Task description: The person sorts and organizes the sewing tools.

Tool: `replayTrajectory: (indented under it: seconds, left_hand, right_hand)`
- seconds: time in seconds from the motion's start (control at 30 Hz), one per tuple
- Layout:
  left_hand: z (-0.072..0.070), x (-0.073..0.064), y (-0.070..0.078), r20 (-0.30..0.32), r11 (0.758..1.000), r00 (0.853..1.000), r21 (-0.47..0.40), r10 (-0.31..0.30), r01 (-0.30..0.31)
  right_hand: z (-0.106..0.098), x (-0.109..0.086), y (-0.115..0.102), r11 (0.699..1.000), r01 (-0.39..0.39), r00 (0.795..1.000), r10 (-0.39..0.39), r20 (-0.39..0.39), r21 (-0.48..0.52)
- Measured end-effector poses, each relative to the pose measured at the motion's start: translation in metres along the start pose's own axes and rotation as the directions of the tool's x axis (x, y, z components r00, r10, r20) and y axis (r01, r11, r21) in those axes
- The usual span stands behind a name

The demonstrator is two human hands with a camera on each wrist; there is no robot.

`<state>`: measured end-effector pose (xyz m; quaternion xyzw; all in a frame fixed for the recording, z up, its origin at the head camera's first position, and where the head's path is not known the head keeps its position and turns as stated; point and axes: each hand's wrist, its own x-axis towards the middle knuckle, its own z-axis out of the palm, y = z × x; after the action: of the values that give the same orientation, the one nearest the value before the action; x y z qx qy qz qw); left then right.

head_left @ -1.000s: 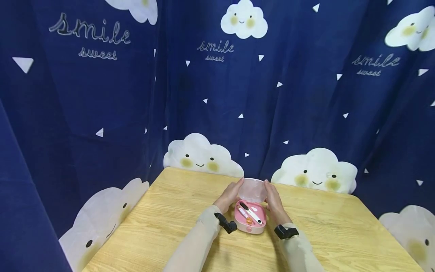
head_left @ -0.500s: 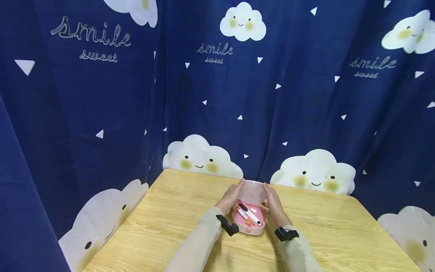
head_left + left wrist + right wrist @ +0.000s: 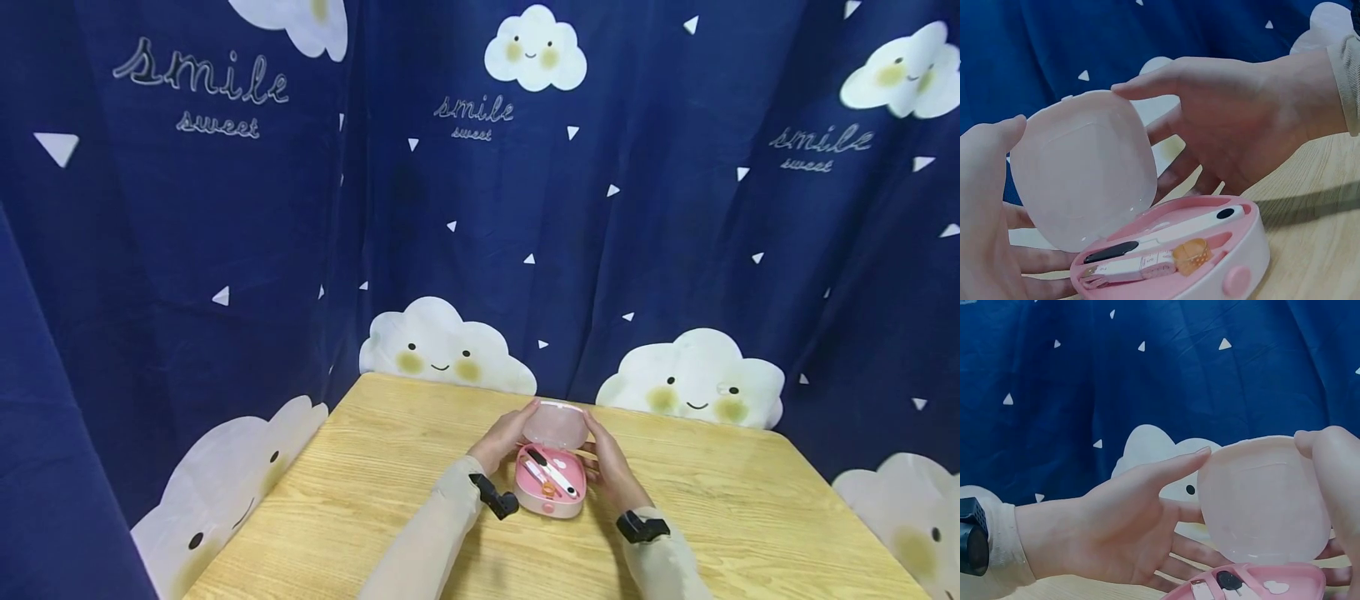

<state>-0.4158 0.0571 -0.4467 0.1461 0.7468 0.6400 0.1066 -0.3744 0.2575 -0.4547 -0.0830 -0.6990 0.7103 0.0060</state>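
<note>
A pink and white sewing box [image 3: 1260, 253] stands on the table with its translucent lid [image 3: 1085, 178] raised. My left hand [image 3: 504, 437] holds the lid's left edge, thumb near the top corner and fingers lower down behind it. On the opposite edge, my right hand [image 3: 613, 467] sets its thumb tip at the upper corner while its fingers spread behind the lid. Inside the box lie a slim white tool with a dark end [image 3: 1194, 227], a small tape measure [image 3: 1157, 265] and an orange ring [image 3: 1191, 255]. A round pink button [image 3: 1236, 281] marks the front.
The box rests on a pale wooden table [image 3: 375, 483]. Behind the table hangs a blue curtain [image 3: 450, 192] with cloud prints. Each wrist carries a black camera, such as the right wrist camera [image 3: 642, 527].
The lid's top edge has dipped slightly. Both wrists have moved a little outward, the right one more in the last half second. The box base has stayed in place.
</note>
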Motion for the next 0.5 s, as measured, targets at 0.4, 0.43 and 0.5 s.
replayTrajectory:
  seconds: [0.4,0.43,0.5]
  left_hand:
    - [-0.007,-0.005,-0.013,0.033,0.997,0.998,-0.038,-0.062,0.063]
    - [-0.007,-0.006,-0.014,0.035,0.998,0.998,-0.032,-0.053,0.054]
    - [-0.007,-0.006,-0.015,0.035,0.999,0.999,-0.029,-0.042,0.043]
  right_hand:
    - [-0.018,0.01,0.022,0.994,0.097,0.989,-0.102,0.103,0.046]
    - [-0.017,0.006,0.02,0.993,0.113,0.987,-0.117,0.108,0.042]
    - [-0.015,0.0,0.018,0.992,0.122,0.986,-0.125,0.107,0.032]
